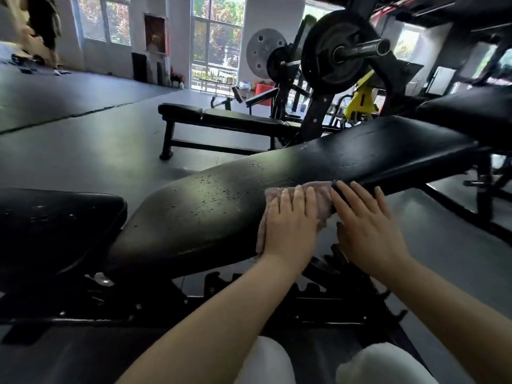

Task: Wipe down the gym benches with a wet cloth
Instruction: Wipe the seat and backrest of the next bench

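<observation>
Mid-wipe on the near bench [249,167], along the near edge of its long back pad. Left hand [291,228] flat on the cloth [322,196], fingers straight and close together, pressing rather than gripping. Cloth pinkish, bunched, draped over that near edge, partly hidden under the palm. Right hand [368,225] just beside, fingers extended and laid over the pad's edge, touching the cloth's right end; holding nothing, as far as can be seen. Pad surface pitted and glossy; wet or merely shiny, cannot tell. Seat pad [55,217] at left, apart from the cloth. Second bench [221,119] well beyond, nothing on it.

Likely step: wiping the back pad's edge and top. Next move probably calls for steady downward pressure and a slide along the pad's length toward the far right end, then the seat pad, then the other bench.
</observation>
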Demonstrator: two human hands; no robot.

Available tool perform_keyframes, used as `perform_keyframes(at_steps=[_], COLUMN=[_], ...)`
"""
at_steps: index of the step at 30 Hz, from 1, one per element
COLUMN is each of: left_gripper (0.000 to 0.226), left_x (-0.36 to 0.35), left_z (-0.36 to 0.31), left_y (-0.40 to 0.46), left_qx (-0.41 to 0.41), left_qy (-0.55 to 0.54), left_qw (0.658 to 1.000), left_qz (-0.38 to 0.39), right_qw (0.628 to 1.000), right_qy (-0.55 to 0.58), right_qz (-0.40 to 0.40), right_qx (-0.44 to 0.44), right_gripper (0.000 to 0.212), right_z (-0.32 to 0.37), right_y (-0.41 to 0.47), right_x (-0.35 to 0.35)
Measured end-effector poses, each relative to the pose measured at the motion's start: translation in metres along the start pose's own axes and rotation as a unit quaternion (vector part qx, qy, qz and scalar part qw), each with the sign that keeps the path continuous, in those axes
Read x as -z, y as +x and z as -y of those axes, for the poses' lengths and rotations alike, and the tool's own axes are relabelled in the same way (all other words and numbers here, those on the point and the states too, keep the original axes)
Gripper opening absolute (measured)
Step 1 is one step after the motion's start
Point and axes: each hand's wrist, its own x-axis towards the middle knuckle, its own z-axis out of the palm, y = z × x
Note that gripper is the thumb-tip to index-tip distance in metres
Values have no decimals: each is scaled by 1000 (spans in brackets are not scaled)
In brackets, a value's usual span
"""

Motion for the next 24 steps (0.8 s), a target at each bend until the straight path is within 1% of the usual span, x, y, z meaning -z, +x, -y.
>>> perform_keyframes(at_steps=[2,4,5,6,8,10,12,15,18,19,20,23,24], left_gripper=[57,71,74,74,65,61,60,60,64,66,71,94,96], left_x=[2,1,1,0,-1,1,3,13,16,17,17,25,27], left_z=[7,25,35,45,57,57,44,10,-28,-42,-57,-101,-114], left_y=[0,-10,-16,-22,-30,-28,-15,17,55,67,80,116,127], left_qx=[-29,-51,-61,-72,-85,-94,-101,-116,-143,-139,-139,-154,-160], left_qy=[7,12,5,-2,-8,-17,-18,-18,12,8,-4,-33,-39], left_qw=[1000,999,998,997,996,995,994,993,989,989,989,986,985], left_qz=[-1,-3,-3,-4,4,18,30,18,43,56,50,50,47], right_qw=[1000,1000,1000,1000,999,999,999,999,997,996,993,985,983], right_qy=[-14,-20,-21,-22,-25,-27,-29,-42,-60,-68,-76,-84,-79], right_qz=[4,2,0,-2,-2,-1,1,-6,-17,-19,-20,-27,-32], right_qx=[9,9,10,15,28,30,20,-2,-41,-61,-83,-147,-163], right_gripper=[60,60,59,59,59,59,59,58,60,61,62,61,59], right_z=[-4,-3,-4,-5,-11,-21,-33,-57,-87,-98,-110,-145,-156], right_y=[-2,0,1,2,2,2,2,3,3,3,3,3,3], right_x=[-1,1,3,4,5,6,6,10,16,19,21,28,29])
